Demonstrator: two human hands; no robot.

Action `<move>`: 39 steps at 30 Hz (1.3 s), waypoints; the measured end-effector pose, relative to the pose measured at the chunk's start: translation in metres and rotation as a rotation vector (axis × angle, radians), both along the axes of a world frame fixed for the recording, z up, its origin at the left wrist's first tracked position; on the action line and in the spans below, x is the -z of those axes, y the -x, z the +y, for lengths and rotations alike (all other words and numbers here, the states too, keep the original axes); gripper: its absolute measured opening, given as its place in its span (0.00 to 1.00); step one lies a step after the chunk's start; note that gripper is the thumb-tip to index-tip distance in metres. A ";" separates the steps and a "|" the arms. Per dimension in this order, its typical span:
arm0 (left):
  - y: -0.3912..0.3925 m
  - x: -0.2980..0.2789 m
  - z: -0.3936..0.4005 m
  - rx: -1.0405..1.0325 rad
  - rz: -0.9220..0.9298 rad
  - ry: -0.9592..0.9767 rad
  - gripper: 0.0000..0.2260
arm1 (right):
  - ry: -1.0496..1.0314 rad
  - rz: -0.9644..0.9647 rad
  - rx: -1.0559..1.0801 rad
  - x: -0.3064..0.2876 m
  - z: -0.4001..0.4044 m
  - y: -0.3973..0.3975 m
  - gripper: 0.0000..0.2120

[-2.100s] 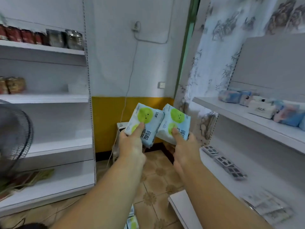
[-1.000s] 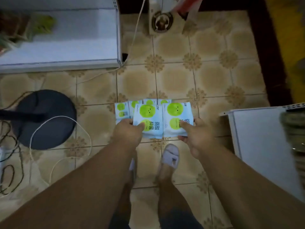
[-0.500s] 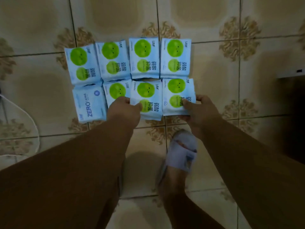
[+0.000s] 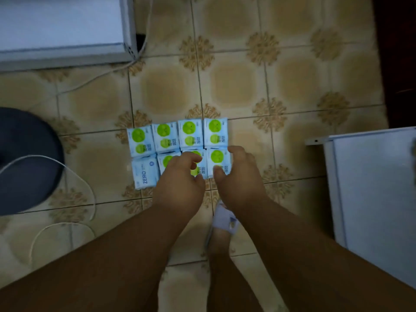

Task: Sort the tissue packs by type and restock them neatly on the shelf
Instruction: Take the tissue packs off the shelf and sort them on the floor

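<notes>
Several light-blue tissue packs with green dots [image 4: 190, 134] lie flat on the tiled floor in two rows of four. At the near row's left end lies a blue "ZERO" pack [image 4: 145, 174]. My left hand [image 4: 180, 179] hovers over the third near-row pack [image 4: 199, 172], fingers loosely curled and holding nothing. My right hand [image 4: 239, 176] is over the right edge of the fourth near-row pack [image 4: 217, 156]. Its thumb is at that pack's face and its fingers are relaxed. Both packs lie on the floor in line with the others.
A white shelf base [image 4: 63, 25] stands at the upper left, and another white shelf base [image 4: 371, 188] at the right. A dark round fan base [image 4: 24, 158] with a white cable [image 4: 76, 176] sits at the left. My slippered foot [image 4: 225, 221] stands below the packs.
I turned from the shelves to the floor and lowered the two packs into the near row. Both hands have let go and drawn back slightly. The view has pulled farther from the floor.
</notes>
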State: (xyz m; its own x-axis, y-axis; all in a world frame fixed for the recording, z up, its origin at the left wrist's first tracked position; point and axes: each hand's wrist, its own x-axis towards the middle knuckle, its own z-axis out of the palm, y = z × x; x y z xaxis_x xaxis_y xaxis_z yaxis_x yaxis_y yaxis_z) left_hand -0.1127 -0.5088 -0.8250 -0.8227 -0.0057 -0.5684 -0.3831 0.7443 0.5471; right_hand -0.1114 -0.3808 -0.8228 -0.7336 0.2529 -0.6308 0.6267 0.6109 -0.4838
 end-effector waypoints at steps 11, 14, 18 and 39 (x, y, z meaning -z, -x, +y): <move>0.058 -0.409 0.018 0.347 0.587 -0.268 0.14 | -0.172 0.660 0.155 -0.435 0.021 -0.004 0.25; 0.062 -0.496 0.030 0.503 0.761 -0.396 0.13 | -0.274 0.834 0.322 -0.519 0.014 -0.030 0.25; 0.041 -0.591 0.051 0.680 0.929 -0.536 0.12 | -0.395 0.989 0.529 -0.606 0.009 -0.072 0.24; -0.348 -0.744 0.152 1.191 0.840 -1.076 0.12 | -0.825 1.100 1.117 -0.758 0.023 -0.470 0.18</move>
